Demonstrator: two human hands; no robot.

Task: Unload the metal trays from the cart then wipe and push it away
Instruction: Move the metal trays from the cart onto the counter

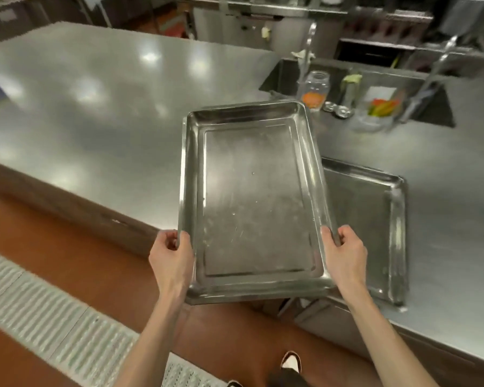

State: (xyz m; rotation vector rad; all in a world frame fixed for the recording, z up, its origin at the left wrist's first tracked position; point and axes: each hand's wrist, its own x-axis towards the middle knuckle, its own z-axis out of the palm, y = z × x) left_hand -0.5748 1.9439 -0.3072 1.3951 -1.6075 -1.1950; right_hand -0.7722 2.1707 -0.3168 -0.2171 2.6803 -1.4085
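You grasp the tray (252, 202) by its two long rims, left hand (171, 256) and right hand (345, 254) opposite each other, so it stays level above the counter (95, 107) edge, partly over a second tray (369, 224) already lying there.

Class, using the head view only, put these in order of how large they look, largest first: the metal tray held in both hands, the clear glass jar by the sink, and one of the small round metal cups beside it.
1. Held rectangular metal tray, though nearness to the camera enlarges it.
2. Clear glass jar.
3. Small round metal cup.
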